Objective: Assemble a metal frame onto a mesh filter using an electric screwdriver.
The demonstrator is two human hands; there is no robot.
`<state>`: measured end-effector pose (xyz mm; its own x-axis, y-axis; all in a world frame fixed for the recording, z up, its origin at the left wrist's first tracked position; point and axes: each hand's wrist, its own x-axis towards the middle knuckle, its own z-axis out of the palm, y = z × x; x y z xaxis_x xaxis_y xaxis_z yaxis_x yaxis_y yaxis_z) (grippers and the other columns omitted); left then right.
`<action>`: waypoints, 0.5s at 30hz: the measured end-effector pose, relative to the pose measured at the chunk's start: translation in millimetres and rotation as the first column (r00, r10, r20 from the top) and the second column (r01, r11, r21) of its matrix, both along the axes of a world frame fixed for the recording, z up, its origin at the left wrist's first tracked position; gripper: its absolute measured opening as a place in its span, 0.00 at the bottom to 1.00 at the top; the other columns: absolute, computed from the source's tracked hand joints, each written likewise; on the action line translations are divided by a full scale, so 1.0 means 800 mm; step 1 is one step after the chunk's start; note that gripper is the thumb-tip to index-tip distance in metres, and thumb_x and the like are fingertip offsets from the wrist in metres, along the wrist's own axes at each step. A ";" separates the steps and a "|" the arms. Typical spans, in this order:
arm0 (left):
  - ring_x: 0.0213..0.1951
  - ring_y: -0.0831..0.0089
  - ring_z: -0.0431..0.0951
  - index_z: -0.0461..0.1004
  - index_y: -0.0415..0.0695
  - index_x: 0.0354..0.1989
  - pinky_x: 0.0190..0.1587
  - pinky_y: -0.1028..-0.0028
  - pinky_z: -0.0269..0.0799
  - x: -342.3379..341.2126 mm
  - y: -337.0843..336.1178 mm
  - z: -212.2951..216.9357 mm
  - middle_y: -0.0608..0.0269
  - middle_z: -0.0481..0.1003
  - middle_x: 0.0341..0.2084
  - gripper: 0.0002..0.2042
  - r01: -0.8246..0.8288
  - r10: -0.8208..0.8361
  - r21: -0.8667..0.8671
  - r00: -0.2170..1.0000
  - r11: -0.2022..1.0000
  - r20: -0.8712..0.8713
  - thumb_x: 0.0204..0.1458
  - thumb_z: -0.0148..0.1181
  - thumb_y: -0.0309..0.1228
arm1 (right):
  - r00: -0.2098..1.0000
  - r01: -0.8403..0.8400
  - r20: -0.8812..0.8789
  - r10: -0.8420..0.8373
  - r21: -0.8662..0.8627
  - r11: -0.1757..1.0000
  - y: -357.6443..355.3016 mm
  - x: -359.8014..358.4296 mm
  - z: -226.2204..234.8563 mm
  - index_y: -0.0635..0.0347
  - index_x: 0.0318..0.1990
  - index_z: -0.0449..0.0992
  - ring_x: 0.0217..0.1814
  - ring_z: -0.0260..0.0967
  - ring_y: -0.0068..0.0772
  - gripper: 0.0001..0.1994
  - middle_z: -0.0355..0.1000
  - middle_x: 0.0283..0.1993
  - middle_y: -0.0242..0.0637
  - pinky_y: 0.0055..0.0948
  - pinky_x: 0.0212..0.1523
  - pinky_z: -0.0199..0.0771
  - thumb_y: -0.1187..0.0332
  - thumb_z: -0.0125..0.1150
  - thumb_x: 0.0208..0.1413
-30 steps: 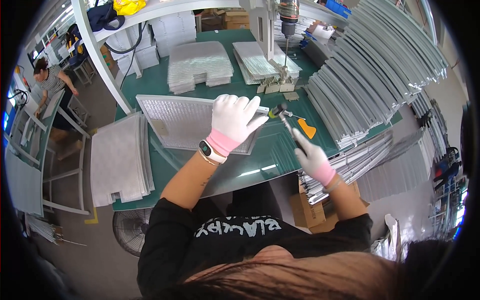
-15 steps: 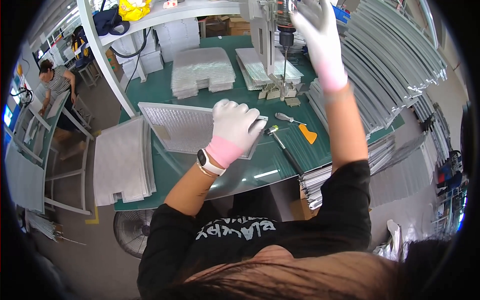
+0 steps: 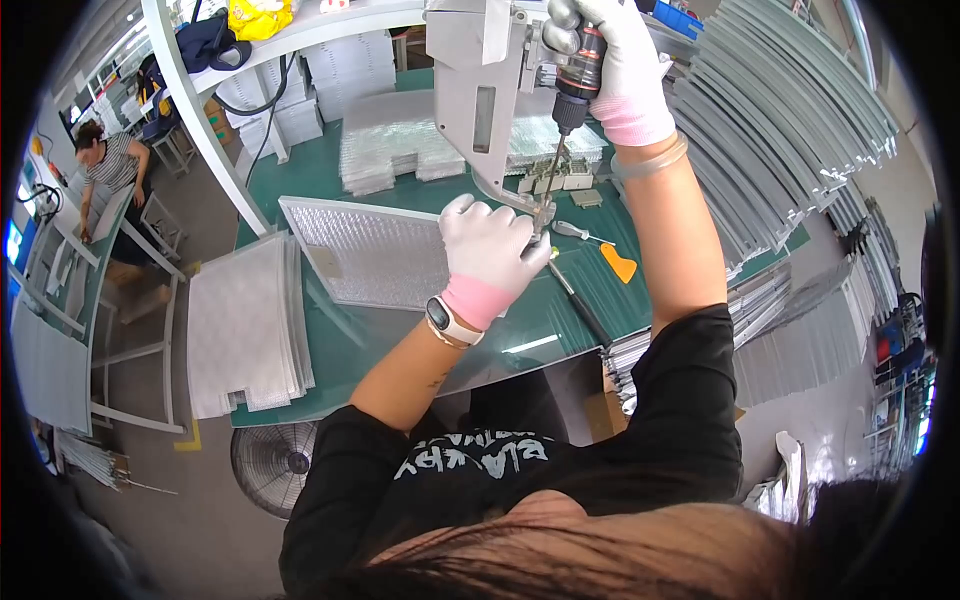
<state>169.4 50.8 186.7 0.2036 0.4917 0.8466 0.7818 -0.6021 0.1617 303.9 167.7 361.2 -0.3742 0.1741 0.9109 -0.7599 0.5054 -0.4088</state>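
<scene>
My right hand (image 3: 632,80), in a white glove with a pink cuff, is wrapped round a black power screwdriver (image 3: 580,78) beside a grey machine arm (image 3: 475,85). The driver's long bit slants down, its tip close to the fingers of my left hand (image 3: 492,245). That hand, gloved the same way, is closed on the corner of a silver-framed mesh panel (image 3: 375,250) tilted up off the table. Its fingers hide the corner, so whether the bit touches the panel I cannot tell. Right of it lie a screwdriver with a grey handle (image 3: 570,230) and a hammer (image 3: 580,305).
An orange-yellow scraper (image 3: 619,263) lies on the green tabletop (image 3: 450,345). Mesh sheets are stacked at the left (image 3: 245,330) and at the back (image 3: 375,145). Long metal strips (image 3: 775,140) are piled on the right. A person (image 3: 110,165) works at another bench, far left.
My right hand has closed round the power screwdriver and brought it, with the machine arm, nearer. The bit now reaches my left hand, which has shifted slightly right on the panel.
</scene>
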 end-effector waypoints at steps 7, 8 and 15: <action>0.27 0.66 0.71 0.77 0.50 0.24 0.36 0.63 0.61 -0.007 0.011 -0.006 0.71 0.73 0.21 0.08 0.106 -0.114 0.115 0.991 0.988 0.070 0.35 0.68 0.36 | 0.919 0.394 0.220 -0.328 -0.485 0.781 -0.054 -0.004 0.007 0.54 0.38 0.70 0.22 0.66 0.20 0.04 0.67 0.24 0.28 0.17 0.21 0.64 0.68 0.57 0.58; 0.27 0.66 0.71 0.77 0.50 0.24 0.36 0.63 0.61 -0.005 0.012 -0.006 0.71 0.73 0.21 0.08 0.111 -0.120 0.114 0.990 0.987 0.069 0.35 0.68 0.36 | 0.929 0.365 0.221 -0.297 -0.402 0.840 -0.044 0.000 0.001 0.58 0.44 0.67 0.28 0.68 0.24 0.11 0.69 0.31 0.35 0.21 0.26 0.68 0.67 0.59 0.56; 0.26 0.68 0.72 0.78 0.50 0.24 0.37 0.62 0.61 -0.006 0.008 -0.010 0.70 0.72 0.18 0.07 0.101 -0.096 -0.054 0.991 0.993 0.090 0.39 0.67 0.36 | 0.960 0.273 0.159 -0.229 -0.373 0.887 -0.087 -0.045 -0.035 0.60 0.34 0.65 0.14 0.55 0.16 0.17 0.59 0.19 0.28 0.15 0.14 0.55 0.57 0.61 0.53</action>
<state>164.7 56.8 179.0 0.1801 0.5217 0.8339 0.7005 -0.6632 0.2636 267.8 97.7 332.9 -0.3620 0.6060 0.7083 -0.5690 0.4582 -0.6829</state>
